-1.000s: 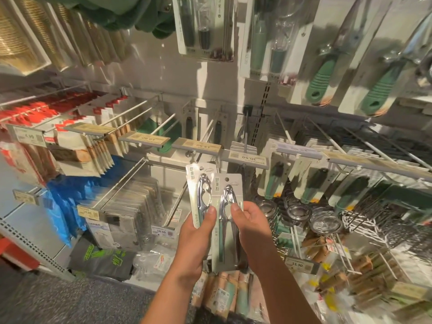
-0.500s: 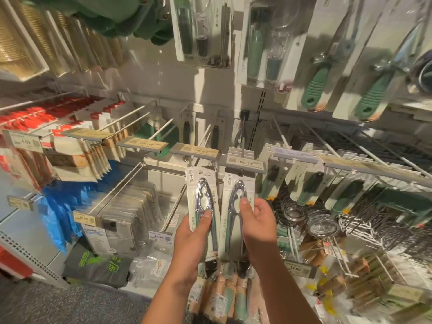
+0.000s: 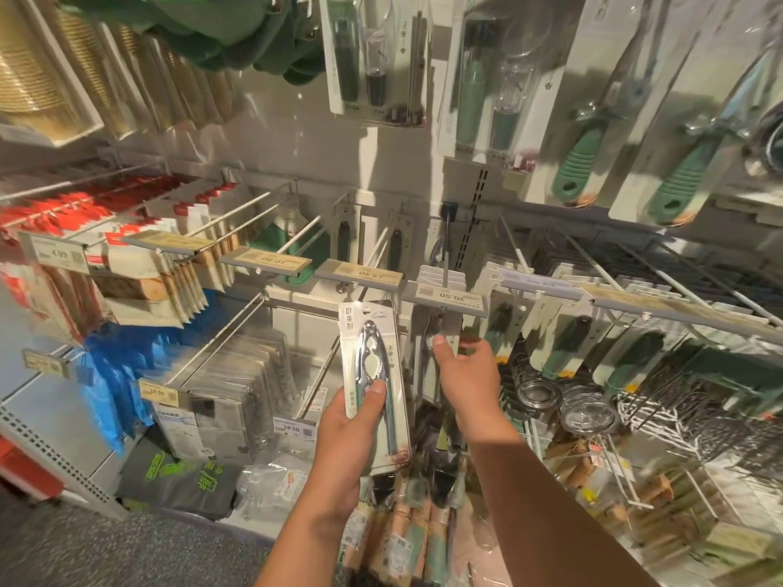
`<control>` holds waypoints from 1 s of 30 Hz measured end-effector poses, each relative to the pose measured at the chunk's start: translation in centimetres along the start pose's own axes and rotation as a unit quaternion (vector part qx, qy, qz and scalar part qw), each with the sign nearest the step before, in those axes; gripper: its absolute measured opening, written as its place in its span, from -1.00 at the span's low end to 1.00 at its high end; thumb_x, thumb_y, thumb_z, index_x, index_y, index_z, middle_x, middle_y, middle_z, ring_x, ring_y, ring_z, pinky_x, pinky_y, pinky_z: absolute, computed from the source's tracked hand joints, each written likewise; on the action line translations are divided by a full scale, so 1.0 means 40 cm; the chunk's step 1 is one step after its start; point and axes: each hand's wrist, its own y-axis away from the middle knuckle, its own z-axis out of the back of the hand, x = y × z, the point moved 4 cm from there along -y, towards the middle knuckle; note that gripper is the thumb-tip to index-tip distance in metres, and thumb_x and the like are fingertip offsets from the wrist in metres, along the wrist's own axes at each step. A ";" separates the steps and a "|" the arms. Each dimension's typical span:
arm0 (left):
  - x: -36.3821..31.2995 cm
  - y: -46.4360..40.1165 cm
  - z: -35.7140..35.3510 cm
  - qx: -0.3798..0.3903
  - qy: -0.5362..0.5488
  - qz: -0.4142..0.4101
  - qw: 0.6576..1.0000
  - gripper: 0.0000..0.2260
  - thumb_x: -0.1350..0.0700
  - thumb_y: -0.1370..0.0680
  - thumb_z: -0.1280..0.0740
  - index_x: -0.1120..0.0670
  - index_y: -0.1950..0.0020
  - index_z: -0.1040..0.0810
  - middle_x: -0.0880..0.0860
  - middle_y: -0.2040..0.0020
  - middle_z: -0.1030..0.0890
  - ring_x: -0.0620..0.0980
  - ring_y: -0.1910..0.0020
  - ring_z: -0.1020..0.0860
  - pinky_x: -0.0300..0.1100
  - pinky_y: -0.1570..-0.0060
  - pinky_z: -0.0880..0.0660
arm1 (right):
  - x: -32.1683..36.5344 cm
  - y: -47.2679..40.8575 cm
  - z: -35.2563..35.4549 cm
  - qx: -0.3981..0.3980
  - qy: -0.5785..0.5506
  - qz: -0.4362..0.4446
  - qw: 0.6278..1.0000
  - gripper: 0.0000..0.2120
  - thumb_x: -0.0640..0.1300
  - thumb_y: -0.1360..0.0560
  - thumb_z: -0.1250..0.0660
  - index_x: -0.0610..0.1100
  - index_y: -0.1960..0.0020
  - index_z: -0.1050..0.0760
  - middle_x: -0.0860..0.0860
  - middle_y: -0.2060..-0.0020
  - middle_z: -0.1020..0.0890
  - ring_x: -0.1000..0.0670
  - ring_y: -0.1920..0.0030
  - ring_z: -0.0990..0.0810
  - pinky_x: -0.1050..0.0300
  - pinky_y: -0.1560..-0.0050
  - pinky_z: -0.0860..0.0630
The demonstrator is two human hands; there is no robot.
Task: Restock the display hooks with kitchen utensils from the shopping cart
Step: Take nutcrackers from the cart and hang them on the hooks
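In the head view, the left hand [image 3: 345,434] holds up a carded nutcracker [image 3: 373,387]. The fingers sit behind the card and the thumb is curled over the front, pressing on the shiny metal tool near its lower half. The card stands upright, just below the price rail [image 3: 360,275] that runs along the front ends of the hooks. The right hand [image 3: 468,374] reaches up and forward to a second nutcracker card [image 3: 434,336], which is right under the price tag [image 3: 449,296] that reads 30.50. The thumb lies on the front of that card and the other fingers go behind it, so it pinches the card. This card is blurry, and you cannot tell if it already hangs on the long hook [image 3: 445,256] above it. The two cards are just beside each other but do not touch. At the top right corner of the wall hang green-handled tools [image 3: 578,163] on white cards. Near the left edge hang red and white packs [image 3: 106,230], with blue packs [image 3: 101,383] below them. Glass jar lids [image 3: 587,413] sit low to the right of the right hand.
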 end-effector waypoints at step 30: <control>0.029 0.002 -0.015 0.028 -0.036 0.005 0.999 -0.71 0.21 -0.52 -0.53 0.03 -0.22 -0.66 0.07 -0.04 -0.76 0.10 -0.08 -0.73 0.20 -0.26 -0.58 | 0.022 0.157 -0.027 0.154 -0.140 0.075 0.975 -0.90 -0.05 -0.64 -0.37 -0.04 -0.13 -0.56 0.01 -0.05 -0.73 -0.03 -0.14 -0.68 -0.02 -0.20 -0.58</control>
